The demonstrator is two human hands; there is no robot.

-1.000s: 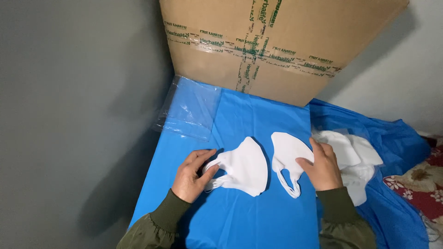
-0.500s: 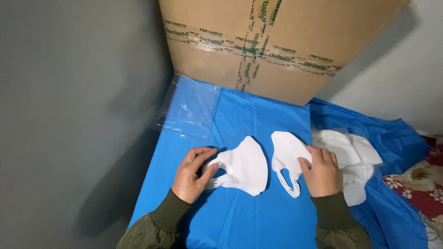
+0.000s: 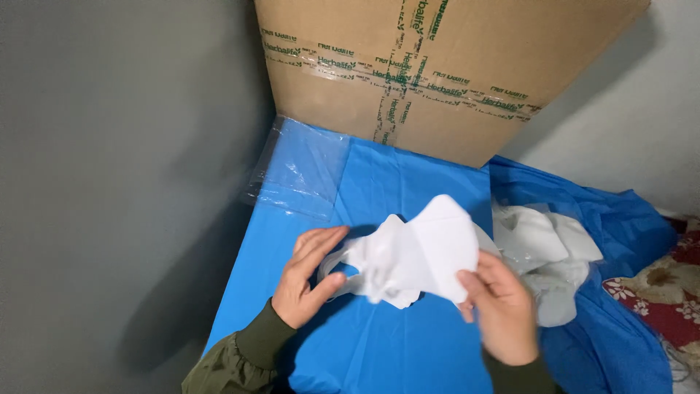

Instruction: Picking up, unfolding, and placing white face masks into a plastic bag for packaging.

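While I watch from the head view, my right hand [image 3: 499, 317] pinches the near right edge of a white face mask [image 3: 437, 248] and holds it just above the blue sheet [image 3: 408, 357], near the middle of the table. My left hand [image 3: 306, 281] lies with its fingers spread, fingertips touching a second white mask [image 3: 368, 266] that sits partly under the first; I cannot tell whether it grips that one or only presses it flat. The two pieces overlap, and motion blur smears where one ends and the other begins.

I judge the main risk to be the ear loops catching on each other, so one mask drags the other off line. The right pinch takes only an edge, so the mask could slip or fold crooked. The sheet looks slick, and the lower mask might slide under a loose palm. To the right, the pile of white masks in clear plastic [image 3: 547, 255] lies just beside the work, near enough to be knocked. The cardboard box [image 3: 437, 66] stands at the far end, well apart.
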